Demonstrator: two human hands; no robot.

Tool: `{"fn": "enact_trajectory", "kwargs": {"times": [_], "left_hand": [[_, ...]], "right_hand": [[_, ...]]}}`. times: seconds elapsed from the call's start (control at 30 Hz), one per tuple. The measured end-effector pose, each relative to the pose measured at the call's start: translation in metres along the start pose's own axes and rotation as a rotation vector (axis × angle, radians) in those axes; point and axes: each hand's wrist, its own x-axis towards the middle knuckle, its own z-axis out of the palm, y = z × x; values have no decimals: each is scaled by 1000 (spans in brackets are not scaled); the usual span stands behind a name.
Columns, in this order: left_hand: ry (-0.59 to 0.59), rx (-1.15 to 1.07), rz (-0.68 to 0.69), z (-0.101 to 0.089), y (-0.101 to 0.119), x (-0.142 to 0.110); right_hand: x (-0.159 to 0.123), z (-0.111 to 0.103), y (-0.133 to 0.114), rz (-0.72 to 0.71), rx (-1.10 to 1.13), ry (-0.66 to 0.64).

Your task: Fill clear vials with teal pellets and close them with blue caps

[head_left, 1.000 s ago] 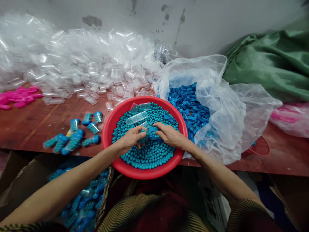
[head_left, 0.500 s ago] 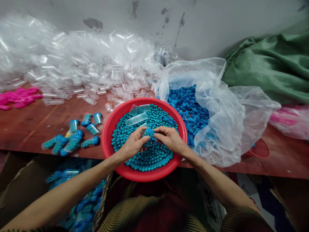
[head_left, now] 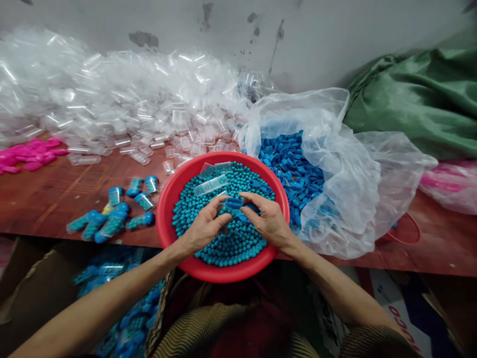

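My left hand (head_left: 208,224) is closed, its thumb and fingers at the left side of a small blue plastic cap (head_left: 234,203). The cap's oval top faces me; any clear container beneath it is mostly hidden by my fingers. From the other side, the thumb and forefinger of my right hand (head_left: 269,219) hold the cap's right part, where more blue plastic shows. Both hands are above a red basin (head_left: 167,219) of turquoise beads (head_left: 227,253). Clear tubes (head_left: 210,185) and loose blue caps (head_left: 260,186) lie on the beads.
Left of the basin lie several bead-filled, blue-capped tubes (head_left: 112,223) and pink pieces (head_left: 30,154). Clear containers (head_left: 149,99) are heaped behind. A plastic bag (head_left: 343,184) of blue caps (head_left: 290,169) stands right, near a red basket (head_left: 406,229). A box (head_left: 28,283) sits below the table edge.
The cap has tipped so its oval top shows more toward me. My right hand's fingers have spread wider around its right part, and my left hand has barely moved.
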Motion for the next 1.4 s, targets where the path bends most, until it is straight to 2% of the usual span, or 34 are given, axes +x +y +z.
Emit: {"fn": "enact_trajectory", "kwargs": {"times": [0.17,0.23,0.43,0.5,0.63,0.77,1.0,1.17,1.4], "left_hand": [[-43,-24,-36,2,1,0],[-36,-50,-28,3,0,0],[-37,-28,-41,5,-2,0],[-29,-15,-40,6,0,0],[-42,-12,-54,6,4,-2],[-36,-51,-48,6,5,-5],[-23,-72,-61,5,3,-8],[-60,-89,-61,3,8,-8],[36,-125,-6,14,3,-4]], "right_hand": [[-6,0,0,-101,-48,3],[-8,1,-1,-88,2,6],[-8,3,3,234,376,-71],[-9,4,4,258,369,-43],[-11,5,-1,83,123,31],[-13,5,-5,-73,-26,66],[-11,2,-4,-140,-31,22],[-5,-6,0,-195,65,-47],[-5,-1,5,-387,-23,21]]}}
